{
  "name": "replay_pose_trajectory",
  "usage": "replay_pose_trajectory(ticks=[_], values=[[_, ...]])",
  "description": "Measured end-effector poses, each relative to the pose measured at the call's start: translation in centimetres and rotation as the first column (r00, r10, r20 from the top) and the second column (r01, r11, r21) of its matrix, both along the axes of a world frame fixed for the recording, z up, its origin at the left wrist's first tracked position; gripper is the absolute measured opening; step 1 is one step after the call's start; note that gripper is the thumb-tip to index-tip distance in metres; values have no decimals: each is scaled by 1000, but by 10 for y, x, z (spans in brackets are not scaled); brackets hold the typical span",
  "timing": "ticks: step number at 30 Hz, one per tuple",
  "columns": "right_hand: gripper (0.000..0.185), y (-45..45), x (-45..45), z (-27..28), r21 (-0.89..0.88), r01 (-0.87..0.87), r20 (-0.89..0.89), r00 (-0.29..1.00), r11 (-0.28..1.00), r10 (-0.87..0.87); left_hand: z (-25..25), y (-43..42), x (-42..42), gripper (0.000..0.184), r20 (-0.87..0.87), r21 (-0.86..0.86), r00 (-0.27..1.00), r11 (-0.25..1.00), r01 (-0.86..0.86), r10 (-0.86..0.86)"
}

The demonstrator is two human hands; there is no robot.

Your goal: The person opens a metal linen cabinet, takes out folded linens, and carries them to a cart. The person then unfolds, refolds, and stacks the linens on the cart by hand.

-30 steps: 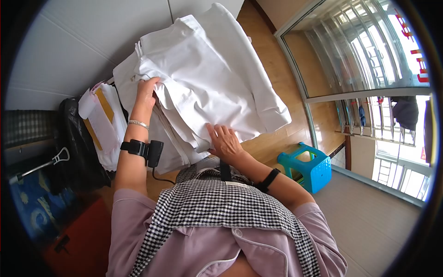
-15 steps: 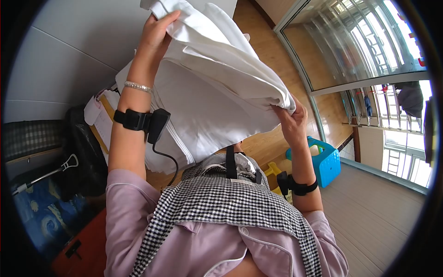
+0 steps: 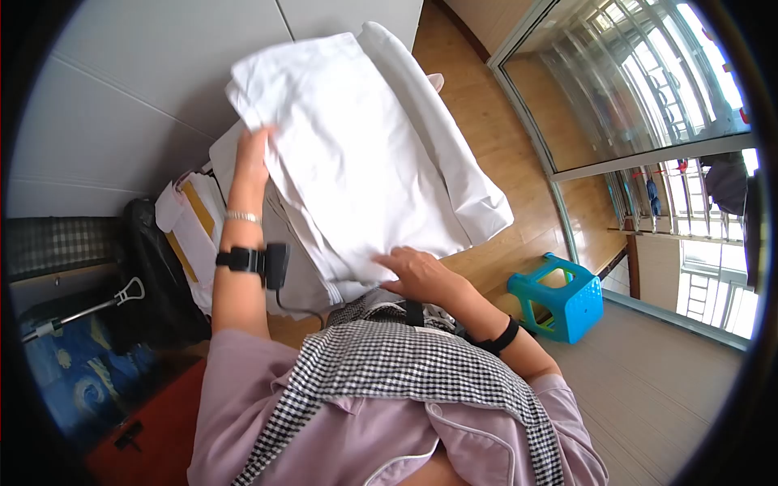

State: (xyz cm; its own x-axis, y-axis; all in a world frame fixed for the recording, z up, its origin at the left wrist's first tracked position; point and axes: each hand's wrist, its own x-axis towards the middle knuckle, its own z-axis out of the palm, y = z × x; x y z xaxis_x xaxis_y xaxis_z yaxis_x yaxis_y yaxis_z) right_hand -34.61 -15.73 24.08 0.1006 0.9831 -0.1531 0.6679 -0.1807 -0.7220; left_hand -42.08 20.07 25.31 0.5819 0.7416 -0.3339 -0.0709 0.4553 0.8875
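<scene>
A folded white cloth (image 3: pixel 348 138) lies spread before me on top of other white fabric, with a thick rolled fold along its right side. My left hand (image 3: pixel 254 154) grips the cloth's left edge, thumb on top and the other fingers mostly hidden by the fabric. At the near edge, my right hand (image 3: pixel 421 274) rests by the cloth's lower corner, fingers stretched out and thumb apart. Its fingertips are slightly blurred and seem to touch the fabric.
A blue plastic stool (image 3: pixel 574 304) stands on the floor to the right. Left of the cloth are papers or fabric with a yellow strip (image 3: pixel 198 215) and a black bag (image 3: pixel 158 259). A grey panelled wall (image 3: pixel 138 105) rises behind; a glass sliding door (image 3: pixel 616 89) is at right.
The white cloth, lifted and bunched between both hands before, now lies flatter. My left hand came down along its left edge; my right hand let go of the right corner and moved left and nearer.
</scene>
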Motion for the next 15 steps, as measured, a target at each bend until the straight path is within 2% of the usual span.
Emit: replay_pose_trajectory(ticks=[1, 2, 3, 4, 5, 6, 8, 9, 11, 12, 13, 14, 15], values=[[34, -6, 2, -16, -156, -100, 82, 990, 983, 114, -72, 21, -31, 37, -186, 103, 980, 993, -52, 71], [34, -8, 7, -14, -150, -94, 80, 991, 984, 107, -87, 7, -48, 34, -293, -4, 955, 999, -53, 49], [31, -8, 15, -10, -51, 54, 58, 997, 997, -51, -92, -7, -59, 31, -391, -114, 920, 992, -63, 14], [29, -10, 25, -5, 39, 204, 23, 978, 978, -205, -89, -15, -59, 31, -388, -116, 922, 992, -55, 6], [27, -11, 39, 1, 67, 333, 55, 940, 940, -337, -83, -23, -58, 33, -350, -139, 937, 990, -38, -13], [25, -11, 53, 6, 171, 460, 116, 869, 871, -482, -78, -30, -55, 34, -313, -163, 949, 986, -24, -28], [30, -12, 87, 19, 361, 554, 280, 703, 750, -654, -77, -31, -42, 35, -306, -176, 952, 983, -59, 3], [36, -12, 103, 26, 413, 536, 396, 623, 736, -675, -76, -27, -33, 36, -302, -181, 953, 979, -95, 36], [43, -19, 133, 14, 371, 609, 486, 516, 701, -705, -93, -15, -12, 36, -322, -142, 946, 985, -97, 47], [43, -23, 149, 0, 373, 608, 490, 512, 701, -705, -105, -10, -3, 36, -350, -100, 935, 990, -96, 55], [51, -26, 165, -20, 210, 748, 456, 494, 629, -740, -110, -8, 4, 37, -377, -56, 924, 994, -94, 66], [61, -31, 179, -39, 36, 848, 427, 465, 529, -776, -91, -19, 14, 37, -289, -45, 953, 993, -108, 90], [61, -41, 193, -56, 43, 848, 427, 463, 528, -777, -92, -12, 21, 37, -283, -43, 955, 993, -108, 91]])
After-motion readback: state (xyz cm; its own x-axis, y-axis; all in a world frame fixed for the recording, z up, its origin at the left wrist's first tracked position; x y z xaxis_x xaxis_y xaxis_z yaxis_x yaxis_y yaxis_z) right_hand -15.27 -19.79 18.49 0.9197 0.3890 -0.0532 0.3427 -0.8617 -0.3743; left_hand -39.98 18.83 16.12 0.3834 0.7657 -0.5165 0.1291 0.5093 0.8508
